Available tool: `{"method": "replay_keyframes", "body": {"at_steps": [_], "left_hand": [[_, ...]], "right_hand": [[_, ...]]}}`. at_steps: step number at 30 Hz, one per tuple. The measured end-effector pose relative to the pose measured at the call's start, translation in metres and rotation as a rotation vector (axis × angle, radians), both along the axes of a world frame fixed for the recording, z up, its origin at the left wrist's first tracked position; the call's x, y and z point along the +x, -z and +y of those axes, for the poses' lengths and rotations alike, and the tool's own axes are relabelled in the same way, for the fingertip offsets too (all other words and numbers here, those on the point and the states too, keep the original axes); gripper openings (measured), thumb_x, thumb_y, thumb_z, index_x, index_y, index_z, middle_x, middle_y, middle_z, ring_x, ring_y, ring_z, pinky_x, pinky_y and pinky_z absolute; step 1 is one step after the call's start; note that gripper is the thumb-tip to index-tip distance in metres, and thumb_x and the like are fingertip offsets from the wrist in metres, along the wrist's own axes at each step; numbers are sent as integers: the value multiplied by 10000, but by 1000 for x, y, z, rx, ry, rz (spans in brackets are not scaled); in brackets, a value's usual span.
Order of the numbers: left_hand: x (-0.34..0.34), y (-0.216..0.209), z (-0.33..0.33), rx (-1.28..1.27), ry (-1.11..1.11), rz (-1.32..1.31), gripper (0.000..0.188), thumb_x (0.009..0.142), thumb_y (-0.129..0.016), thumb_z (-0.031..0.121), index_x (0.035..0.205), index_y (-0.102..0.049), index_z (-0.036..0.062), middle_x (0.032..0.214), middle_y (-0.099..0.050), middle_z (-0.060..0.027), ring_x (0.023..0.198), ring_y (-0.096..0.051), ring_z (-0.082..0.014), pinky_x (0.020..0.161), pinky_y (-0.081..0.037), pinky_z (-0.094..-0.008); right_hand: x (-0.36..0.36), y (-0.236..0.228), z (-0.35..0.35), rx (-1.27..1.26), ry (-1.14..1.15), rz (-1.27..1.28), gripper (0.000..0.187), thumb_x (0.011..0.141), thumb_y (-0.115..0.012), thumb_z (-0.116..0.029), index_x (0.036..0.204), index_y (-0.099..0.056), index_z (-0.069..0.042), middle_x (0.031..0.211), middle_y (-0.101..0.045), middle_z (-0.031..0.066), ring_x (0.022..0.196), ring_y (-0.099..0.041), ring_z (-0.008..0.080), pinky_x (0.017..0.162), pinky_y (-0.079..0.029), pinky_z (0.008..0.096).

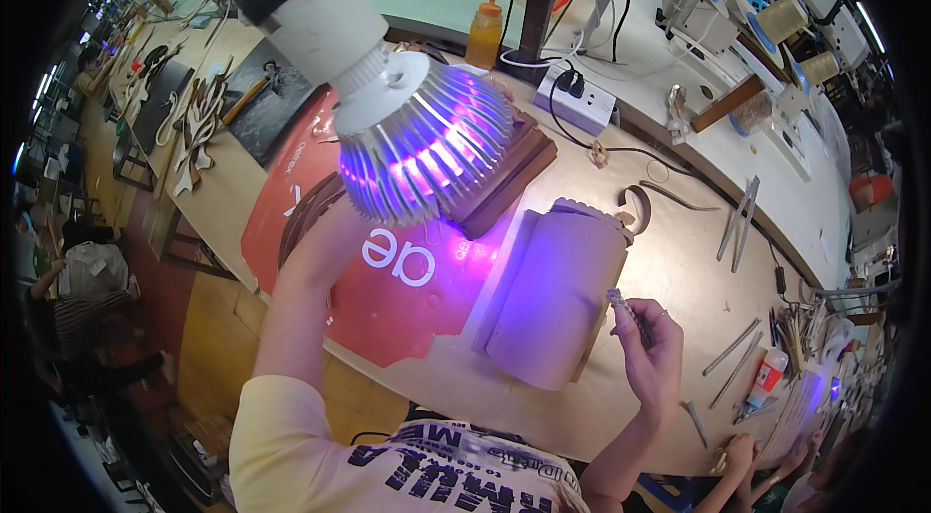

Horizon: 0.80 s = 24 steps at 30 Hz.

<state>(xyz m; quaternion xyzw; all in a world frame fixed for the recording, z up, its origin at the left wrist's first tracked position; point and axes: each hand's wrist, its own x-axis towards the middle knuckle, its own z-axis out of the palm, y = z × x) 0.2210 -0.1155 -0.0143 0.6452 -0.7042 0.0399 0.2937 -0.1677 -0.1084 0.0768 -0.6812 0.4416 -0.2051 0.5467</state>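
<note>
My right hand is closed round a short, slim, dark grey tool with a pale ridged end. It is beside the right edge of a brown sheet piece with a scalloped far edge, which lies on a stack of similar pieces. My left forearm reaches forward under a finned metal lamp glowing purple. The lamp hides my left hand and its fingers. Close to that arm, a stack of dark brown leather-like pieces shows past the lamp, over a red printed sheet.
An orange bottle and white power strip stand beyond the lamp. Tweezers, thin rods and a red-and-white bottle lie rightward. A sewing machine with thread cones is far right. Another person's hand shows lower right.
</note>
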Motion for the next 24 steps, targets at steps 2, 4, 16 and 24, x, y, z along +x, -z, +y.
{"method": "replay_keyframes", "body": {"at_steps": [2,4,16,24], "left_hand": [[-4,1,17,-46,-15,-75,115,823,-716,148,924,-721,92,1022,-664,-67,974,-615,-281,848,-480,-395],[-7,3,31,-67,-25,-71,119,823,-715,146,928,-720,90,1002,-669,-74,955,-623,-283,834,-487,-391],[-8,12,-6,-44,-199,231,145,826,-704,137,956,-717,75,907,-698,-111,863,-669,-291,767,-527,-370],[-9,10,6,-11,-150,185,246,809,-730,128,1034,-677,46,1021,-680,-117,961,-659,-252,824,-522,-367]], "right_hand": [[0,-3,2,-25,22,6,177,938,-664,-127,962,-657,48,724,-601,-11,629,-481,37,564,-390,205],[4,-9,1,-71,-37,19,184,923,-678,-128,963,-654,50,716,-600,2,625,-488,50,564,-395,217],[225,27,-150,-615,-492,380,531,729,-797,-414,1105,-684,-57,987,-709,184,946,-677,345,842,-527,421],[263,94,-186,-399,-629,422,311,783,-706,-257,966,-746,-8,809,-706,200,798,-687,302,777,-510,371]]}}
